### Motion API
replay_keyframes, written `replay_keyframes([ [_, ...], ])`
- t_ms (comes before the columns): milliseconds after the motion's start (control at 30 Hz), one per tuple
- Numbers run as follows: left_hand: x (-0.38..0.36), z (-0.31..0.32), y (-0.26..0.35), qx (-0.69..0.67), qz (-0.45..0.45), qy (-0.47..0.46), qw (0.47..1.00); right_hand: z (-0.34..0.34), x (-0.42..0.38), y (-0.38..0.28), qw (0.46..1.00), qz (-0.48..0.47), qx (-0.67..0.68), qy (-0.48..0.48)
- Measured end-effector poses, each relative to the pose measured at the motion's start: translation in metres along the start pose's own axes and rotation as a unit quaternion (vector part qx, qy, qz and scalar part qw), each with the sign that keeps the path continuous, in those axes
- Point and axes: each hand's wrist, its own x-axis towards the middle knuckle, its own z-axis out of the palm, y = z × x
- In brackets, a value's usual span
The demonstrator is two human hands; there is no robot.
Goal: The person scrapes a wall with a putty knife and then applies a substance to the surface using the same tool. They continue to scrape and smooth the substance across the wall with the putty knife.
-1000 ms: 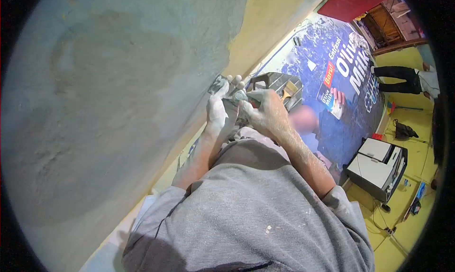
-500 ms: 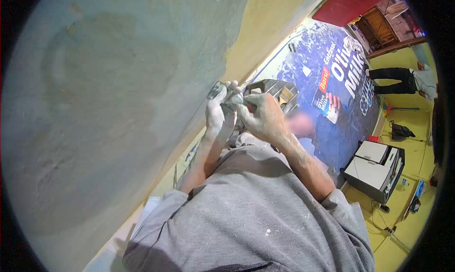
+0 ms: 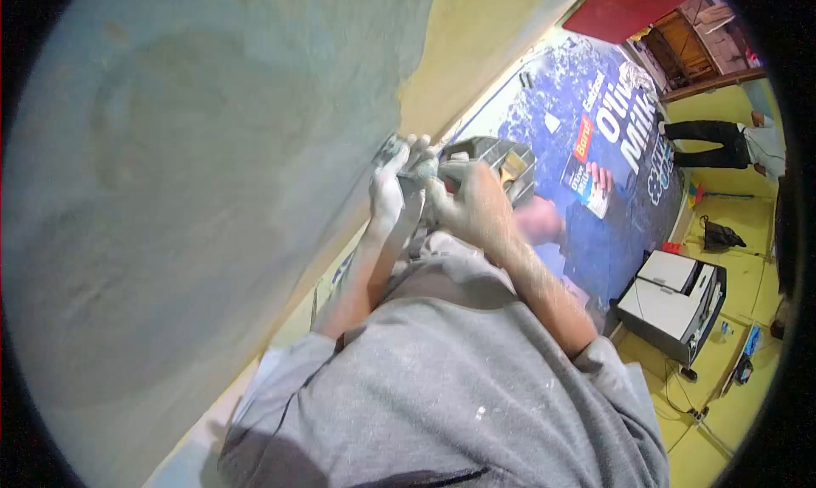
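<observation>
My left hand (image 3: 388, 196), dusted white, is raised beside the plastered wall (image 3: 229, 173). Its fingers curl around a flat scraper (image 3: 410, 182) smeared with grey paste. More paste sits near the thumb. My right hand (image 3: 472, 203), also dusty, meets the left one from the other side. Its fingers are closed on a putty knife, mostly hidden by the hand, with a bit of red showing. Both tools come together between the hands. Right behind them is a grey ribbed platform (image 3: 520, 161) with a tan-bristled brush (image 3: 512, 167) on it.
A blue printed banner (image 3: 586, 122) with white spots covers the floor. A person in dark trousers (image 3: 710, 144) stands at the right. A black-and-white cabinet (image 3: 667, 292), a black bag (image 3: 721, 235) and cables (image 3: 693, 403) are lower right. A red panel (image 3: 625, 8) is at top.
My hands stay close together, with the fingers and tools shifting slightly against each other. The brush on the platform shows more. The view has tilted a little.
</observation>
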Motion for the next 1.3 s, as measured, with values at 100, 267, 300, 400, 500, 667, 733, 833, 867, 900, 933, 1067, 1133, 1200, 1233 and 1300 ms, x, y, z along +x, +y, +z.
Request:
replay_keyframes([
  [100, -0.002, 0.007, 0.006, -0.004, 0.022, -0.028, 0.999, -0.015, -0.001, -0.015, 0.999, 0.031, 0.007, -0.009],
  [267, 0.036, -0.034, -0.016, 0.109, 0.043, -0.026, 0.993, 0.002, 0.003, 0.011, 1.0, 0.027, -0.015, -0.001],
  [300, 0.012, -0.005, -0.001, 0.064, 0.039, 0.004, 0.997, -0.004, 0.0, 0.003, 1.0, 0.004, -0.031, 0.003],
  [400, 0.003, -0.006, 0.01, -0.011, -0.001, -0.032, 0.999, -0.009, -0.005, -0.021, 0.999, 0.034, 0.002, -0.021],
  [500, 0.013, -0.024, 0.003, 0.036, 0.01, -0.009, 0.999, 0.002, 0.007, -0.001, 0.998, 0.05, 0.004, -0.046],
  [667, 0.025, -0.029, 0.005, 0.043, -0.036, -0.047, 0.997, 0.002, 0.004, -0.006, 0.997, 0.07, 0.015, -0.031],
  [733, 0.026, -0.011, 0.011, 0.163, 0.05, -0.061, 0.983, -0.002, -0.003, -0.007, 0.999, 0.037, 0.019, -0.004],
  [833, 0.005, -0.013, 0.004, -0.009, -0.003, 0.0, 1.0, -0.006, -0.007, -0.014, 0.998, 0.044, 0.03, -0.02],
  [867, 0.008, -0.012, -0.001, -0.013, -0.001, 0.005, 1.0, -0.007, -0.002, -0.008, 0.998, 0.055, 0.008, -0.031],
  [900, 0.003, -0.008, 0.001, 0.002, 0.013, 0.002, 1.0, -0.01, -0.005, -0.009, 0.997, 0.06, 0.026, -0.03],
  [933, 0.0, -0.004, 0.002, 0.016, 0.025, -0.002, 1.0, -0.013, -0.007, -0.01, 0.997, 0.065, 0.042, -0.028],
  [1067, 0.007, -0.011, 0.001, 0.048, 0.029, -0.002, 0.998, -0.006, -0.002, -0.007, 0.997, 0.064, 0.022, -0.029],
  [1133, 0.003, -0.005, 0.001, 0.027, 0.034, -0.009, 0.999, -0.007, -0.004, -0.008, 1.0, 0.025, 0.017, -0.005],
  [1200, 0.02, -0.005, 0.003, 0.022, 0.025, -0.01, 0.999, -0.005, -0.005, -0.008, 1.0, 0.001, -0.009, -0.002],
  [1233, 0.019, -0.018, -0.001, 0.021, 0.006, 0.01, 1.0, -0.002, 0.001, -0.008, 1.0, 0.016, 0.004, 0.0],
  [1300, 0.023, -0.028, 0.001, 0.095, 0.003, -0.015, 0.995, 0.0, 0.003, -0.006, 0.999, 0.046, 0.001, -0.012],
])
